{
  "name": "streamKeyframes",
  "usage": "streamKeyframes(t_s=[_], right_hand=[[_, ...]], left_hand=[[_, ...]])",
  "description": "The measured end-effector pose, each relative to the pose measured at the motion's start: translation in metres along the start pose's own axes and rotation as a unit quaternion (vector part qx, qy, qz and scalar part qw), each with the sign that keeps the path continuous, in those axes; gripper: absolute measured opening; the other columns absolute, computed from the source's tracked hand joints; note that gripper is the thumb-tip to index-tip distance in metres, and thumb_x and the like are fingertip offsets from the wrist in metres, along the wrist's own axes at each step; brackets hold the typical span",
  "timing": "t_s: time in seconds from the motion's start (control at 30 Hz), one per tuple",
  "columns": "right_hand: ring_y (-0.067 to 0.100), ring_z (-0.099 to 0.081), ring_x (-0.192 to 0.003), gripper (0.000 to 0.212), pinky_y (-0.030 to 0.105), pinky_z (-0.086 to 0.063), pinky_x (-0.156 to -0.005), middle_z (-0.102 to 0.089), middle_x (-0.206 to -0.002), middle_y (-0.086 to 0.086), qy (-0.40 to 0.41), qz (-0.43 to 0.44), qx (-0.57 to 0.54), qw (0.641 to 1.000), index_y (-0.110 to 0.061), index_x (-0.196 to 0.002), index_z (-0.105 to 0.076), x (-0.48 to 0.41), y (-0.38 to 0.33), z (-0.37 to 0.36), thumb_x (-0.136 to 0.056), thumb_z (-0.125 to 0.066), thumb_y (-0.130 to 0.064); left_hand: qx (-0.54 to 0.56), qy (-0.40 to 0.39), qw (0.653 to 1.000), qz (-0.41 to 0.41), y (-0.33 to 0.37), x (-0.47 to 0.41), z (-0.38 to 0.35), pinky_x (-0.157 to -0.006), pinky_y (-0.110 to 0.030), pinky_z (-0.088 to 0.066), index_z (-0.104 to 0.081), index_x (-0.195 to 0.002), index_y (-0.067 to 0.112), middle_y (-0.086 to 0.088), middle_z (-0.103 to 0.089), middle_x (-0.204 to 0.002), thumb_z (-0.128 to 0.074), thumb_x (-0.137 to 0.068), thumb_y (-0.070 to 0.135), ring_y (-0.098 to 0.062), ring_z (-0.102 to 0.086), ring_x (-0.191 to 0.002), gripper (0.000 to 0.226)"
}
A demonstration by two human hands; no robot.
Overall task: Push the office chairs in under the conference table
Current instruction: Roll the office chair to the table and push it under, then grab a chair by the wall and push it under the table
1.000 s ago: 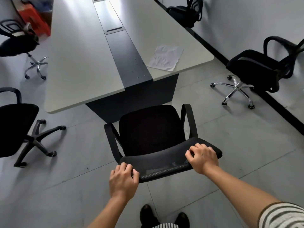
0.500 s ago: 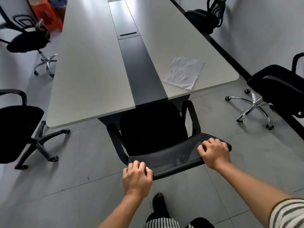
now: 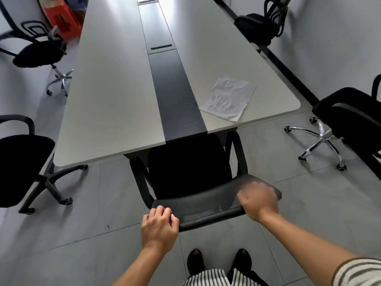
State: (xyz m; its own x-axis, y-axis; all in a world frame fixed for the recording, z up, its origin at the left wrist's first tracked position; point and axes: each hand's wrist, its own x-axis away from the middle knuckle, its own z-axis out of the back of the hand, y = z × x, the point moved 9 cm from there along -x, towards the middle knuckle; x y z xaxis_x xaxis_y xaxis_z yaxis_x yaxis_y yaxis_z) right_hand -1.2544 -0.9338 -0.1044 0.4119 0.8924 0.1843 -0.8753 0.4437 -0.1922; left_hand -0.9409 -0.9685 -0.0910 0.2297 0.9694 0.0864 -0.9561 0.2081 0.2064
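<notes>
Black mesh forms the curved backrest of the office chair (image 3: 198, 205) at the near end of the long white conference table with a dark centre strip (image 3: 115, 96) — its seat front is already tucked under the table edge. The left hand (image 3: 159, 226) curls closed over the backrest's left corner. The right hand (image 3: 258, 200) — blurred — grips the right corner, fingers bent around it.

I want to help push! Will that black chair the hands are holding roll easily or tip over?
The chair probably rolls easily: similar chairs nearby stand on castors, and the floor looks smooth. Tipping seems unlikely, since both hands, left and right, push evenly on the backrest.
</notes>
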Motion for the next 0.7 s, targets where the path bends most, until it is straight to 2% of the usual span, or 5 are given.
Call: streamKeyframes(t_s=[0.17,0.27,0.33,0.47,0.7], right_hand=[[0.021,-0.055,-0.099,0.028,0.033,-0.034,-0.093,-0.066,-0.097,-0.003,-0.016,0.009,-0.092,0.996,-0.020,-0.087,-0.068,0.016,0.004,0.003,-0.087,-0.047,-0.038],[0.015,-0.053,-0.115,0.028,0.030,-0.031,-0.100,-0.065,-0.112,-0.007,0.016,0.024,-0.175,0.984,-0.022,-0.096,-0.069,0.052,0.016,0.016,-0.085,-0.049,-0.038],[0.009,-0.050,-0.120,0.022,0.034,-0.040,-0.099,-0.059,-0.122,-0.012,0.018,0.004,-0.213,0.977,-0.025,-0.102,-0.068,0.081,0.035,0.021,-0.086,-0.057,-0.034],[0.010,-0.066,-0.075,0.009,0.037,-0.054,-0.077,-0.071,-0.081,-0.010,0.004,-0.141,-0.326,0.935,-0.031,-0.080,-0.068,0.139,0.102,0.019,-0.082,-0.068,-0.022],[0.020,-0.071,-0.070,0.013,0.040,-0.053,-0.070,-0.073,-0.065,0.001,0.046,-0.325,-0.433,0.840,-0.025,-0.074,-0.071,0.252,0.249,0.007,-0.082,-0.069,-0.015]], left_hand=[[0.025,-0.050,0.998,0.006,-0.008,0.000,-0.006,-0.073,-0.031,-0.034,-0.059,-0.074,0.023,0.006,-0.057,-0.081,-0.031,-0.083,0.041,-0.017,-0.051,-0.080,0.035],[0.077,-0.096,0.992,-0.010,0.001,-0.008,-0.004,-0.076,-0.031,-0.036,-0.061,-0.085,0.023,0.005,-0.058,-0.086,-0.046,-0.088,0.034,-0.018,-0.054,-0.087,0.019],[0.137,-0.122,0.982,-0.041,0.027,-0.007,0.004,-0.072,-0.033,-0.042,-0.062,-0.089,0.023,0.008,-0.059,-0.084,-0.055,-0.087,0.029,-0.015,-0.056,-0.082,0.010],[0.218,-0.150,0.958,-0.107,0.100,0.013,0.022,-0.072,-0.031,-0.051,-0.063,-0.092,0.025,0.012,-0.064,-0.084,-0.059,-0.086,0.027,-0.007,-0.060,-0.081,0.008],[0.276,-0.263,0.915,-0.133,0.213,0.062,-0.012,-0.063,-0.017,-0.049,-0.066,-0.085,0.026,0.004,-0.069,-0.074,-0.062,-0.085,0.023,-0.004,-0.062,-0.070,0.005]])
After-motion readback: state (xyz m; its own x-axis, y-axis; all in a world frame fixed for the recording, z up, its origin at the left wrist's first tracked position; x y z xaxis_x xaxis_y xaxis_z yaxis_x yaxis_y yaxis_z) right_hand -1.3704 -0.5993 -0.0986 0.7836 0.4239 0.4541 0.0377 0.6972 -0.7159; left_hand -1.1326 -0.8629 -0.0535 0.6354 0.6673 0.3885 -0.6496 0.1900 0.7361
